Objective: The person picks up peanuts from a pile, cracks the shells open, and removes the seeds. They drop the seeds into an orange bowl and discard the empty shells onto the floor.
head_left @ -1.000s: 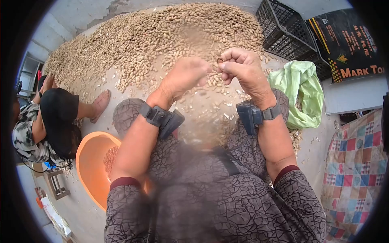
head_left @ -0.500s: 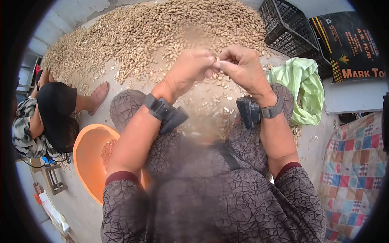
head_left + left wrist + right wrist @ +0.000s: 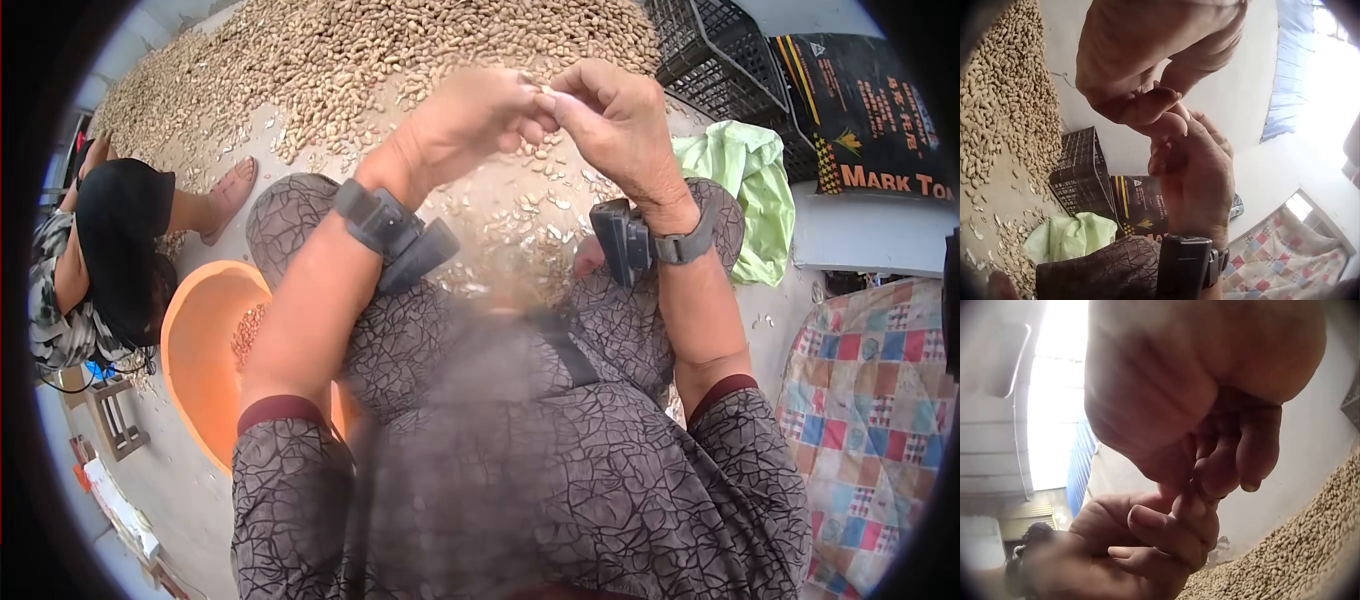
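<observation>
In the head view my left hand [image 3: 465, 125] and right hand [image 3: 625, 125] meet at the fingertips over the floor. Between thumbs and forefingers they pinch a peanut [image 3: 545, 89], mostly covered by the fingers. Both wrist views show the fingertips pressed together, the left hand [image 3: 1157, 69] curled close against the right hand [image 3: 1194, 169]. Behind the hands spreads a large pile of unshelled peanuts [image 3: 400, 50]. Broken shells [image 3: 525, 215] lie scattered below, between the knees.
An orange basin [image 3: 195, 375] with reddish kernels [image 3: 248, 335] stands by my left arm. Another person's foot [image 3: 232, 195] is at left. On the right are a black crate [image 3: 715, 50], a pale green bag [image 3: 740, 190], a black printed sack [image 3: 870, 120] and a checked cloth [image 3: 860, 400].
The hands, apart one second ago, have come together at the fingertips. Both now sit higher in the head view, while the basin and surroundings have shifted in the picture.
</observation>
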{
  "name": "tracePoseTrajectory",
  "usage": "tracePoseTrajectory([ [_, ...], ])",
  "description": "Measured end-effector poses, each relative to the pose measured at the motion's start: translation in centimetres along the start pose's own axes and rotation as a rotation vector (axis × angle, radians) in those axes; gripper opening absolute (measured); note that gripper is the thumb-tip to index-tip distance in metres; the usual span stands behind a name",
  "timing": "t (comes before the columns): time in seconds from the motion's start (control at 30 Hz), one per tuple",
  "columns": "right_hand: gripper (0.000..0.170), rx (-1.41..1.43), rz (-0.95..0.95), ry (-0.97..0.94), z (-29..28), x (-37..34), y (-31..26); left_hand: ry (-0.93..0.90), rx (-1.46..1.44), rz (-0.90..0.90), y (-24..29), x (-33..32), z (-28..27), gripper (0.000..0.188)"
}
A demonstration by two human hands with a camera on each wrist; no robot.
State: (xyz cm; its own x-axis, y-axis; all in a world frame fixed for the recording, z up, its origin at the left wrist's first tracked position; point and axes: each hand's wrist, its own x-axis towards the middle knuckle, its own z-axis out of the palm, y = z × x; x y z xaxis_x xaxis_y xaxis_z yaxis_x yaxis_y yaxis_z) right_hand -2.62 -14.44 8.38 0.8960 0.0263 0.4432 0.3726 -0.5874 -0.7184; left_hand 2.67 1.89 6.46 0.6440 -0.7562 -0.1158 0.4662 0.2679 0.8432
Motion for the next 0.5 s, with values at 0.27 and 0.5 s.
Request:
tracePoseTrajectory([
  [0.27,0.009,-0.167,-0.147,-0.075,-0.4,0.7,-2.5,-0.001,0.150,0.049,1.0,-1.8,-0.2,0.013],
  [0.5,0.008,-0.153,-0.244,-0.174,0.2,1.5,-5.1,-0.102,-0.089,0.141,1.1,-2.9,-1.5,0.017],
])
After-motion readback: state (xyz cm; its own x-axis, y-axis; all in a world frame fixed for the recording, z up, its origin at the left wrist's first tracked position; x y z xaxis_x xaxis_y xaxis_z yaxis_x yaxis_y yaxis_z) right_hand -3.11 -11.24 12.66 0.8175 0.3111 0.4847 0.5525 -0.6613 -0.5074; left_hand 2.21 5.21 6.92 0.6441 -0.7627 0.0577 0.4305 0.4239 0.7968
